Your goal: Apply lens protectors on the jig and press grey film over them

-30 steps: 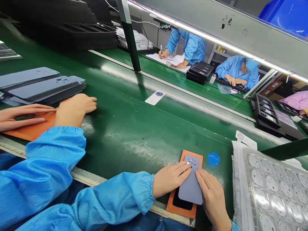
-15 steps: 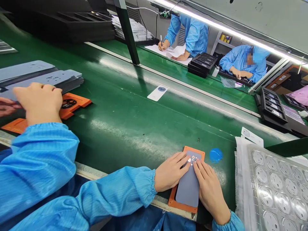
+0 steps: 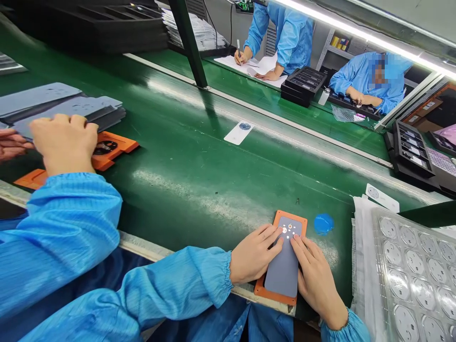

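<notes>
On the green belt point(image 3: 199, 166) near its front edge lies an orange fixture point(image 3: 301, 217) with a grey panel point(image 3: 283, 273) lying flat in it. The panel has several small holes at its far end. My left hand point(image 3: 254, 254) grips the panel's left side, fingertips by the holes. My right hand point(image 3: 315, 280) holds the right side, index finger on the panel's upper part. A blue round disc point(image 3: 324, 223) lies just right of the fixture.
A clear blister tray point(image 3: 416, 270) of round parts rests on white sheets point(image 3: 361, 247) at right. At left a co-worker's hand point(image 3: 64, 142) works over another orange fixture point(image 3: 116, 142) beside stacked grey panels point(image 3: 71, 107). A white card point(image 3: 239, 132) lies mid-belt; black trays point(image 3: 302, 90) behind.
The grey panel went from sitting askew over the fixture's dark cavity to lying flat in it, covering it. The co-worker's hand moved left, uncovering their orange fixture.
</notes>
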`<state>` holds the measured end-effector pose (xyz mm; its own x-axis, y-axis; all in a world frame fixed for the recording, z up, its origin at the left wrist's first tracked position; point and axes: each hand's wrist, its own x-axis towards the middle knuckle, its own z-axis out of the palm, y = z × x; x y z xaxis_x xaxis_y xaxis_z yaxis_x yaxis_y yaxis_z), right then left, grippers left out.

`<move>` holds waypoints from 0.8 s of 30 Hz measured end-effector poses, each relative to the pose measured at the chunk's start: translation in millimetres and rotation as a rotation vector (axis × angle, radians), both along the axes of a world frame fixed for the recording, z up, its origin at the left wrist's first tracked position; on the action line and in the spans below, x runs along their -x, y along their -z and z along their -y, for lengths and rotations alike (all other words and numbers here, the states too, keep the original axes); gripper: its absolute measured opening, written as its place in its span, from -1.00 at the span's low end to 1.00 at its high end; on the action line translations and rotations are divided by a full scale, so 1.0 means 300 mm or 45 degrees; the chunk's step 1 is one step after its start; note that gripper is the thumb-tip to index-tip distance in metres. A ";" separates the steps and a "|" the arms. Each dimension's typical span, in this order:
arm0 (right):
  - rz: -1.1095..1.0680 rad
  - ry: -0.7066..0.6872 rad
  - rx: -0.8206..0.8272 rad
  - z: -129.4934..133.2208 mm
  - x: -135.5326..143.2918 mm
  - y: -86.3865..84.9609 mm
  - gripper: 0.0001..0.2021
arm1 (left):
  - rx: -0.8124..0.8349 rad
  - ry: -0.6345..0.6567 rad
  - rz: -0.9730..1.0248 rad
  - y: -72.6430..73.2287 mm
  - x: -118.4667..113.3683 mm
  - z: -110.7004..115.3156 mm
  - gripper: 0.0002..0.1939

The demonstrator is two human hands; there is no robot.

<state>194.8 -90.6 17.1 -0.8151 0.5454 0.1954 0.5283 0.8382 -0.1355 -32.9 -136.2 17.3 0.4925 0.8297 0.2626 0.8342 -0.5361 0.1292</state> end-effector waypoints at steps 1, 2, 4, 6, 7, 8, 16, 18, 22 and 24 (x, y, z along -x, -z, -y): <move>-0.018 0.009 0.029 -0.003 -0.003 0.004 -0.38 | -0.011 0.004 -0.011 0.001 -0.003 -0.002 -0.56; -0.036 0.023 0.052 -0.005 -0.005 0.007 -0.40 | -0.020 0.010 -0.018 0.001 -0.005 -0.004 -0.56; -0.076 0.048 0.077 -0.004 -0.009 0.012 -0.43 | -0.027 0.015 -0.003 -0.001 -0.003 -0.008 -0.56; -0.119 0.051 0.070 -0.001 -0.011 0.014 -0.45 | 0.004 0.035 0.078 -0.008 0.012 -0.013 -0.60; -0.142 0.040 0.055 0.001 -0.013 0.014 -0.46 | 0.037 0.057 0.150 -0.012 0.025 -0.016 -0.62; -0.169 0.027 0.035 0.003 -0.015 0.013 -0.46 | 0.080 0.090 0.244 -0.018 0.040 -0.020 -0.64; -1.424 0.069 0.677 0.037 0.018 -0.020 -0.67 | 0.518 -0.175 1.564 -0.142 0.015 -0.037 -0.36; -1.794 0.111 1.085 0.043 0.039 -0.027 -0.72 | 0.584 -0.119 1.738 -0.178 -0.050 -0.029 -0.58; -2.028 0.185 1.590 0.039 0.072 -0.026 -0.73 | 0.328 -0.115 1.811 -0.204 -0.161 -0.015 -0.94; -2.061 0.179 1.659 0.036 0.084 -0.021 -0.73 | 0.169 -0.082 1.841 -0.198 -0.188 -0.013 -0.94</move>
